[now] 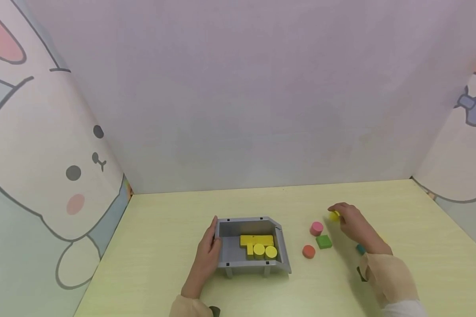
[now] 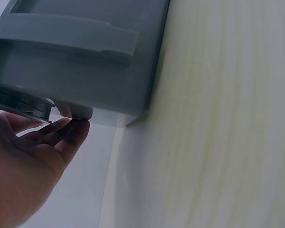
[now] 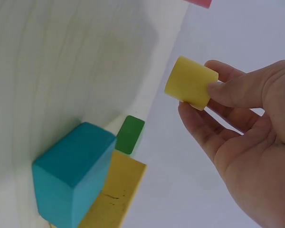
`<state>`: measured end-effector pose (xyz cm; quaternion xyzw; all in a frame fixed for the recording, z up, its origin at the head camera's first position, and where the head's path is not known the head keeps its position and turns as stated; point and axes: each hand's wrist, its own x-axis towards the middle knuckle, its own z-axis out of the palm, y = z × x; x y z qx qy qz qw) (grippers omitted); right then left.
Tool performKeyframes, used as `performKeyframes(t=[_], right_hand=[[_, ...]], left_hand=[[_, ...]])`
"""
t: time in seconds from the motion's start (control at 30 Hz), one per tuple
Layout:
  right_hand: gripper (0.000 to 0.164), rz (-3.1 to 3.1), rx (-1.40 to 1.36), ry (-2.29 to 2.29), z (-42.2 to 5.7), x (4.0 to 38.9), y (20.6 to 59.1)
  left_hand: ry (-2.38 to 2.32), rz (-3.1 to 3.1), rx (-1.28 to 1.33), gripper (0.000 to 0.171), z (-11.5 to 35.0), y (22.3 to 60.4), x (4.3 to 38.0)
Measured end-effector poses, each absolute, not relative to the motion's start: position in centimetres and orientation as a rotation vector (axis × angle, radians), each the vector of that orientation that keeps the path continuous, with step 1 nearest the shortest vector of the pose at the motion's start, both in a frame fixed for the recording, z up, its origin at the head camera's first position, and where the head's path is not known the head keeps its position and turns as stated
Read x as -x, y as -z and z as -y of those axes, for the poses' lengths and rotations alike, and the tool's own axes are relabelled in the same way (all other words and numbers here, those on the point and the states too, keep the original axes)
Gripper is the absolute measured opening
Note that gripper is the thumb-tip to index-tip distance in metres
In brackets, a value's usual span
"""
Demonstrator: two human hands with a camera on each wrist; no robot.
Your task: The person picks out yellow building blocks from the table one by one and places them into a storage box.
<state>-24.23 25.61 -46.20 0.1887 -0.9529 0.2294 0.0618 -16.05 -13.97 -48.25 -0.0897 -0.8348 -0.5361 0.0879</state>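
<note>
Head view — one bin (image 1: 246,264), two cylinders (image 1: 259,251) inside, right hand (image 1: 355,223) pinching one cylinder (image 3: 191,83)

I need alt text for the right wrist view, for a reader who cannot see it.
The right hand pinches a yellow cylinder. At lower left are a teal block, a green block and a yellow block with dark marks; part of a reddish piece shows at the top edge.

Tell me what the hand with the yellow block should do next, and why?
Probably carry the yellow cylinder over to the gray bin: the right hand pinches it, the left hand holds the bin, and the pieces visible inside are all yellow too.
</note>
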Motion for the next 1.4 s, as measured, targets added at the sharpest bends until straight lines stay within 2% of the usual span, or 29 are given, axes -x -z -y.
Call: performKeyframes(t=[1.1,1.4], right_hand=[[0.034,2.797,-0.674,-0.583,-21.1,21.2,44.5],[0.032,2.663,-0.791,-0.601,-19.7,20.3,44.6]], left_hand=[[1.611,2.493,0.249,0.053,14.0,48.4,15.9],[1.598,2.494,0.244,0.053,13.9,48.1,15.9]])
